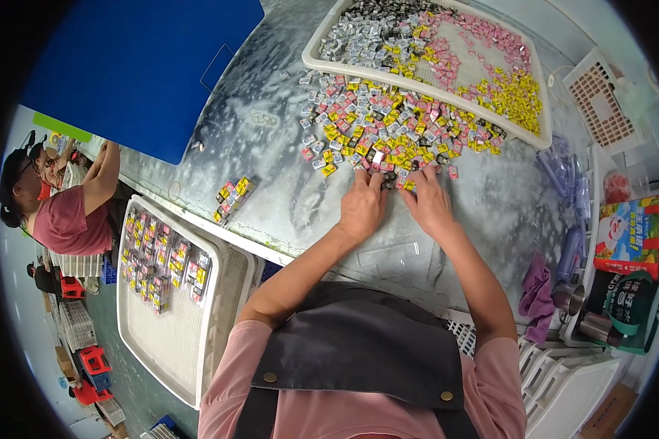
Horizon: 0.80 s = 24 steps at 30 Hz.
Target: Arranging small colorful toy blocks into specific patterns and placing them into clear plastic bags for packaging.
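Along the near edge of a loose heap of small boxy packets [388, 132] in pink, yellow, silver and black, both of my hands are working close together. My left hand [362, 205] has its fingers bent and closed on dark packets at the heap's edge. Just to its right, my right hand [430, 206] curls its fingers over black and yellow packets [397, 181]. Between the fingertips a few packets sit side by side; my fingers partly hide them. A clear plastic case [389, 256] lies on the table below my hands.
Behind the heap stands a white tray [425, 82] of colour-sorted packets. Left lie a filled packet block [232, 199] and a white tray [161, 333] of filled cases. A blue board [139, 66] juts in at upper left. Clear cases [560, 172] and a purple cloth [538, 300] lie right.
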Tool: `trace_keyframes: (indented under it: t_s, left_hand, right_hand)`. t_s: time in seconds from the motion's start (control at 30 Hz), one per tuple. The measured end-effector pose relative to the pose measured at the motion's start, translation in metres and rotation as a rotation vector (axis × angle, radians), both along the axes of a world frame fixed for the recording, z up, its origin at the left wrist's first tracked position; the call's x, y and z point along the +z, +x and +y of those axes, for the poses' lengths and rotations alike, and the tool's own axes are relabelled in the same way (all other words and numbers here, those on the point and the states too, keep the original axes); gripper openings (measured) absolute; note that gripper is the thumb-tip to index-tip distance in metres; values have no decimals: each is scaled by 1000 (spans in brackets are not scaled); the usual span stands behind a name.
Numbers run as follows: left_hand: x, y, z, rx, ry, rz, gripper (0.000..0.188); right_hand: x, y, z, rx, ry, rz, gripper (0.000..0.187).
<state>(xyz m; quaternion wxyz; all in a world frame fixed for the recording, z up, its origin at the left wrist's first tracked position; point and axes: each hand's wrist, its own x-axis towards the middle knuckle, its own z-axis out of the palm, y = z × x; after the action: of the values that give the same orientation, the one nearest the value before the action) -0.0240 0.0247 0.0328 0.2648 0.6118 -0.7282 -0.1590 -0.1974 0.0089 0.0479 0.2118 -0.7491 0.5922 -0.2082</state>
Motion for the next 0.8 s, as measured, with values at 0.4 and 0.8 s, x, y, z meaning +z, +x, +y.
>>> trace_keyframes:
  t_s: [0.4, 0.8]
  left_hand:
    - [0, 7, -1, -151, 22, 47, 33]
    - [10, 31, 16, -226, 132, 120, 35]
  right_hand:
    - [0, 2, -3, 159, 23, 51, 26]
    - [8, -7, 22, 158, 35, 52, 21]
